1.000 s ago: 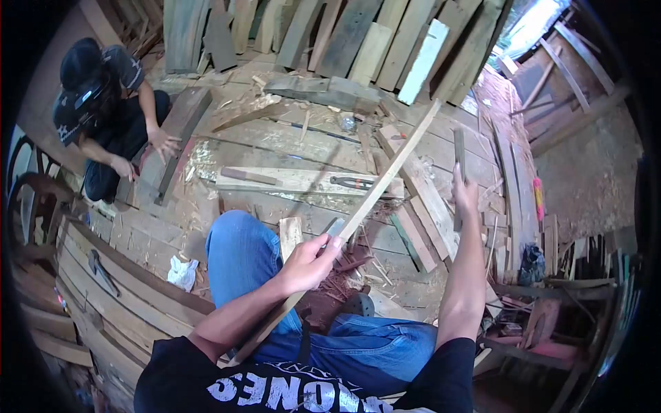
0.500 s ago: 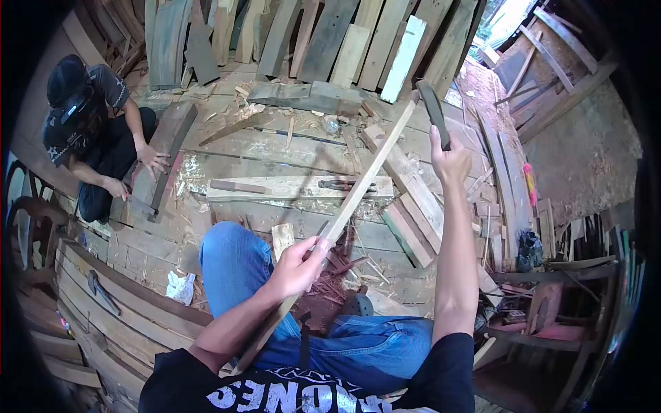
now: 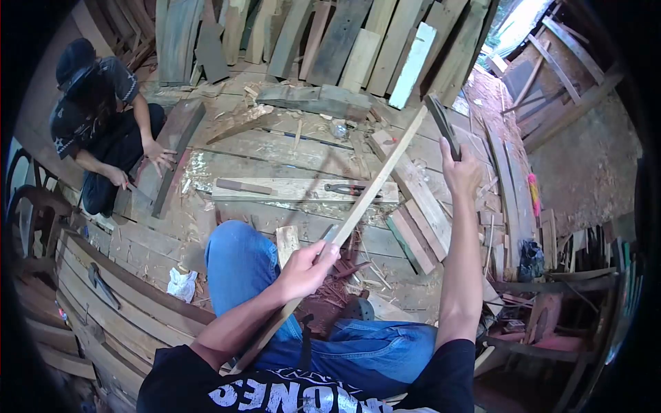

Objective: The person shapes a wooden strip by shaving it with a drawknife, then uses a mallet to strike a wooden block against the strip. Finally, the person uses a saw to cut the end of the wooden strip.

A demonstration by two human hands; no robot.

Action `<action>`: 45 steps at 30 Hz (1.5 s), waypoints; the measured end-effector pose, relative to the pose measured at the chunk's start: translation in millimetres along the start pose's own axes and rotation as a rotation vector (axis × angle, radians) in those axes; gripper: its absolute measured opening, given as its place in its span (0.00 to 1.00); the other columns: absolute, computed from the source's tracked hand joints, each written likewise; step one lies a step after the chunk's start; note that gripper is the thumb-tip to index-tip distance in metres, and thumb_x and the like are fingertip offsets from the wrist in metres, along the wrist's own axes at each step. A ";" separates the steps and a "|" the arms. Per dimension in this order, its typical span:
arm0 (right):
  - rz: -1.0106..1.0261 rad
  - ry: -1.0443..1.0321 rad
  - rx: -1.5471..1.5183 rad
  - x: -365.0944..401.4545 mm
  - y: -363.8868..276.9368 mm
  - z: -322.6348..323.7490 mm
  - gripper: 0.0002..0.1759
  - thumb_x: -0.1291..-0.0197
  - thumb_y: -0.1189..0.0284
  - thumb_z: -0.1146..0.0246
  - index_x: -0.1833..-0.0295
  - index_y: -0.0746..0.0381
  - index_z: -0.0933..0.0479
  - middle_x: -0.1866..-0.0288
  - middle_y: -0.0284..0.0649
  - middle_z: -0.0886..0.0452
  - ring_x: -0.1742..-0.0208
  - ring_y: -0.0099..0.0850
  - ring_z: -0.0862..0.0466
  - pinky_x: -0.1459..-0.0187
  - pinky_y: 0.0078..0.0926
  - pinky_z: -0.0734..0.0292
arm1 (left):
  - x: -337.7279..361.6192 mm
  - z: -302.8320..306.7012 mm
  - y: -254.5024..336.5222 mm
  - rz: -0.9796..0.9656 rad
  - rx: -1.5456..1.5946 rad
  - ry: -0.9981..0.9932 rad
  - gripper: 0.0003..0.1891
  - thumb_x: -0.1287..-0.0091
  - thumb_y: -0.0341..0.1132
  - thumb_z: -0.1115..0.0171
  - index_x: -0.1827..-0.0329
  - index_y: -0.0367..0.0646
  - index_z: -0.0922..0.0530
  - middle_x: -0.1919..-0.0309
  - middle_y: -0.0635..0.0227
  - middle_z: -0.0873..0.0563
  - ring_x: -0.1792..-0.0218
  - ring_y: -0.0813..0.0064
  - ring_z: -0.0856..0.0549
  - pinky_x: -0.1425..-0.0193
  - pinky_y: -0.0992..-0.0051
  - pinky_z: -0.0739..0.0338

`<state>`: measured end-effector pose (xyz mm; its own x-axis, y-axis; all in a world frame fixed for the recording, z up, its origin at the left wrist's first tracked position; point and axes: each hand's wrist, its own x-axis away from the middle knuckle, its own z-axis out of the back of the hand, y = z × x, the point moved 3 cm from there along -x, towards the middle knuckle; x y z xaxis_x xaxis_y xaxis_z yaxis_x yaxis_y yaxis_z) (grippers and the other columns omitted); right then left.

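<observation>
A long, narrow wooden strip (image 3: 383, 176) runs diagonally from beside my body up to the far right. My left hand (image 3: 309, 268) is closed around its lower part, and a thin grey piece (image 3: 330, 234) sticks up beside the fingers. In my right hand (image 3: 460, 167) is a dark, narrow hand tool (image 3: 441, 120), gripped with the thumb along it. Its upper end overlaps the strip's far tip in this view. Which kind of tool it is, I cannot tell. Beyond the strip, pincers (image 3: 346, 188) rest on a pale board (image 3: 289, 195).
At the left a person (image 3: 96, 117) sits with both hands at a dark plank (image 3: 177, 155). Boards (image 3: 333, 48) lean along the back. Short wood blocks (image 3: 416, 234) lie right of centre. A hammer-like tool (image 3: 103, 286) rests on planks at lower left. Shavings litter the floor.
The view has shifted slightly, moving the surroundings rightward. The strip's far end and the dark tool's upper end sit a little lower; both hands keep their holds.
</observation>
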<state>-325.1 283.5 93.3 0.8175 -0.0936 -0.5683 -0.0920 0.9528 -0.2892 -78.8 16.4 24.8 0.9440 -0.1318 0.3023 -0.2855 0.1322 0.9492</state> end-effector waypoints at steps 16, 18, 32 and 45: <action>0.010 -0.191 -0.346 -2.0 -11.1 -2.8 0.29 0.35 0.50 0.45 0.67 0.68 0.21 0.82 0.51 0.27 0.79 0.43 0.26 0.72 0.39 0.32 | 0.1 3.1 -3.9 -0.058 -0.059 0.019 0.18 0.24 0.46 0.54 0.64 0.40 0.28 0.87 0.75 0.30 0.87 0.85 0.30 0.83 0.79 0.36; -0.163 -0.148 -0.455 -6.3 -9.1 -3.6 0.30 0.34 0.48 0.46 0.66 0.68 0.21 0.83 0.46 0.26 0.80 0.37 0.26 0.72 0.37 0.31 | 1.2 3.3 -0.4 -0.064 -0.057 0.028 0.18 0.24 0.46 0.54 0.64 0.40 0.29 0.87 0.75 0.30 0.87 0.85 0.30 0.83 0.79 0.36; -0.445 -0.255 -1.224 -23.5 -41.3 16.7 0.16 0.37 0.60 0.35 0.51 0.58 0.26 0.84 0.23 0.39 0.85 0.16 0.39 0.83 0.18 0.45 | 13.0 -4.2 8.7 0.103 0.257 -0.399 0.22 0.22 0.50 0.67 0.67 0.44 0.34 0.90 0.78 0.35 0.91 0.83 0.33 0.75 0.78 0.26; -0.507 -0.317 -1.661 -32.9 -54.1 33.8 0.20 0.35 0.57 0.38 0.43 0.56 0.25 0.84 0.17 0.45 0.86 0.11 0.44 0.80 0.13 0.48 | 17.6 -9.9 4.0 0.222 0.693 -0.710 0.31 0.26 0.62 0.72 0.76 0.48 0.35 0.94 0.80 0.38 0.97 0.84 0.35 0.79 0.80 0.26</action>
<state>-327.8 244.9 153.7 0.9965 -0.0130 -0.0831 -0.0803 -0.4416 -0.8936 -61.7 24.3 33.1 0.6063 -0.7562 0.2462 -0.6882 -0.3439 0.6388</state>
